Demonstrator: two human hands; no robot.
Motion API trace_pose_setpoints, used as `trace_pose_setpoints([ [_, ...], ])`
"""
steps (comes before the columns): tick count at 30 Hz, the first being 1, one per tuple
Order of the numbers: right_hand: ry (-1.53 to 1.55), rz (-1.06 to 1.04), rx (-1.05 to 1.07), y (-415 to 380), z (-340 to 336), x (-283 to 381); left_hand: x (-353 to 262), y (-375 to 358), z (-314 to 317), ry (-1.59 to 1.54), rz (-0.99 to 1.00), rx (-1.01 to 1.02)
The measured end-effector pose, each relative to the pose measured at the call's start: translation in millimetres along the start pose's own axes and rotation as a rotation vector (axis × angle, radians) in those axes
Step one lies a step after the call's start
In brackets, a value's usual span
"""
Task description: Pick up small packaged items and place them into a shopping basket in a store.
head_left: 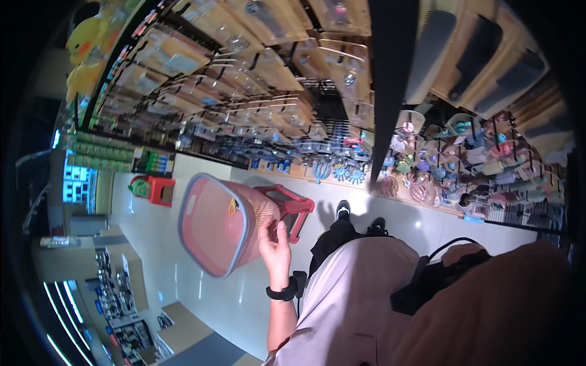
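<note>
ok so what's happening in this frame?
A person stands in a shop aisle holding up a pink basket. The left hand grips its woven side, tilting it so the open top faces left. The right hand is out of view. A red stool sits on the floor just behind the basket, and another red stool stands further off. Ahead is a display wall hung with carded goods, with hair clips and accessories to the right.

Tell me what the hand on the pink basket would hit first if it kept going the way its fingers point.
The left hand already grips the pink plastic basket with the grey rim, so the basket's woven wall comes first. Behind it stands a red plastic stool, though depth is hard to judge.
</note>
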State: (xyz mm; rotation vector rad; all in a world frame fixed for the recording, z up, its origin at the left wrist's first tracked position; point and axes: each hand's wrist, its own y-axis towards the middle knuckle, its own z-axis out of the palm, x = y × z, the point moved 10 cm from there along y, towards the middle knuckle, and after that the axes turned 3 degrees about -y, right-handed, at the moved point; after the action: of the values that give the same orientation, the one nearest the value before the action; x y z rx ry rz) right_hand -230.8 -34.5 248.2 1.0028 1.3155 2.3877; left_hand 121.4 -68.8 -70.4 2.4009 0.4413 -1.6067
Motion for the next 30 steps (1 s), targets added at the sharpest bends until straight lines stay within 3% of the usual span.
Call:
trace_pose_setpoints([
  [6,0.049,0.037,-0.005,1.7,-15.8,-3.3,18.7,-18.2,-12.7,0.069,-0.143,0.009],
  [19,0.031,0.045,-0.007,13.2,-23.3,-26.3,11.5,30.1,-11.6,0.094,-0.040,0.079],
  [21,0.011,0.038,0.008,17.5,-15.7,-38.0,12.7,49.3,-14.3,0.118,0.068,0.096],
  [26,0.022,0.091,-0.048,36.7,-2.8,-91.8,34.5,100.0,-58.0,0.099,-0.045,0.073],
  [30,0.125,0.207,-0.240,49.4,-0.1,-163.5,63.5,164.4,-121.4,0.106,0.024,0.010],
])
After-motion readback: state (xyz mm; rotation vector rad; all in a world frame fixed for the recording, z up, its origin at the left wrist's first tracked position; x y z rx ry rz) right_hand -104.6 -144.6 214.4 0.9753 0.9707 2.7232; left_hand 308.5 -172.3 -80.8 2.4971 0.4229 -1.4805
